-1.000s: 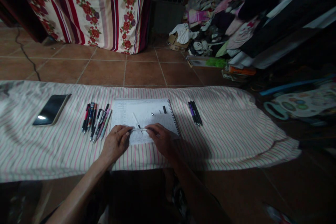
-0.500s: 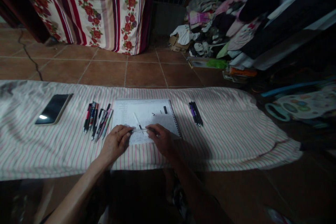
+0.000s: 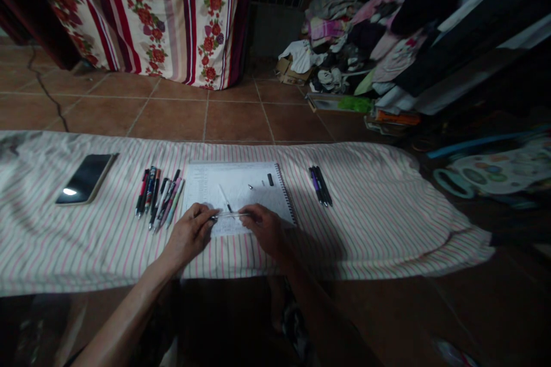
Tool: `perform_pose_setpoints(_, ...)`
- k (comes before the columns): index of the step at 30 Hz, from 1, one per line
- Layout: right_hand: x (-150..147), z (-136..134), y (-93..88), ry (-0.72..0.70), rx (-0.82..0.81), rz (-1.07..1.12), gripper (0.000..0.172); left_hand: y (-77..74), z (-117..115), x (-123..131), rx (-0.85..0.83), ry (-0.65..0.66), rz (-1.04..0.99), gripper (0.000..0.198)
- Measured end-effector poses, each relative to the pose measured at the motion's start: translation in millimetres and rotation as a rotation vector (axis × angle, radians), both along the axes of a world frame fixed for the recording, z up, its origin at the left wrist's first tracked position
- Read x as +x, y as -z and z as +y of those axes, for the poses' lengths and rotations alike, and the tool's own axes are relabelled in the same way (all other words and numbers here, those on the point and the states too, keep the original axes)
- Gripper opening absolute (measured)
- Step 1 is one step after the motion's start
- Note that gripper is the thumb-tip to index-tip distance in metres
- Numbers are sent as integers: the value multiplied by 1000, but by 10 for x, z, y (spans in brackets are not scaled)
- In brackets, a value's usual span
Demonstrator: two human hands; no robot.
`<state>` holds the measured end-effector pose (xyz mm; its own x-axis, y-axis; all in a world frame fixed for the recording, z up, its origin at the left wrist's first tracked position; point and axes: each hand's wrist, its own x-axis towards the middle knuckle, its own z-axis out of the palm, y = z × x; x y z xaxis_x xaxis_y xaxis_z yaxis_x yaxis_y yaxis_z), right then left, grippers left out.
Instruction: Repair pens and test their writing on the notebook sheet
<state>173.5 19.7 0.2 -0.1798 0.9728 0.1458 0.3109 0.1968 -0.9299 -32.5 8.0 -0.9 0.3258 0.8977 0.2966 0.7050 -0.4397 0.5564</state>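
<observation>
Over the lower part of a spiral notebook (image 3: 202,178), my left hand (image 3: 191,232) and my right hand (image 3: 263,228) face each other. Between their fingertips lies a thin clear pen barrel (image 3: 230,214), with one end in each hand's pinch. A pen refill (image 3: 224,198) with a white tube and dark end rests on the page just beyond it. Higher on the page are a small metal pen tip (image 3: 250,187), a tiny light piece (image 3: 263,183) and a short black grip (image 3: 270,179).
Left of the notebook lies a cluster of several pens (image 3: 159,198), then a smartphone (image 3: 87,179). To the right are a few dark and purple pens (image 3: 321,186). A striped cloth (image 3: 387,212) covers the surface. Piled clothes (image 3: 336,40) and a floral curtain (image 3: 172,17) stand beyond.
Almost nothing differs. The right fingers have shifted very slightly along the clear barrel, and more of it shows between the hands. The loose parts stay in place.
</observation>
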Motion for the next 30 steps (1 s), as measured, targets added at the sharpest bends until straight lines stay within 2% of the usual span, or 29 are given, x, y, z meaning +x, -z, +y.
perform_pose_setpoints(11,1,-4,-32,-27,115,-81,12,45,5,-25,-25,62,-11,25)
perform_pose_setpoints(17,-2,-11,-20,-9,97,-115,10,28,0,-20,-8,70,-29,24)
perform_pose_setpoints(22,-8,-14,-36,-7,104,-113,10,14,0,11,49,24,-25,21)
perform_pose_setpoints(30,0,-26,-25,17,55,-117,10,-54,-32,51,-35,22,-53,19)
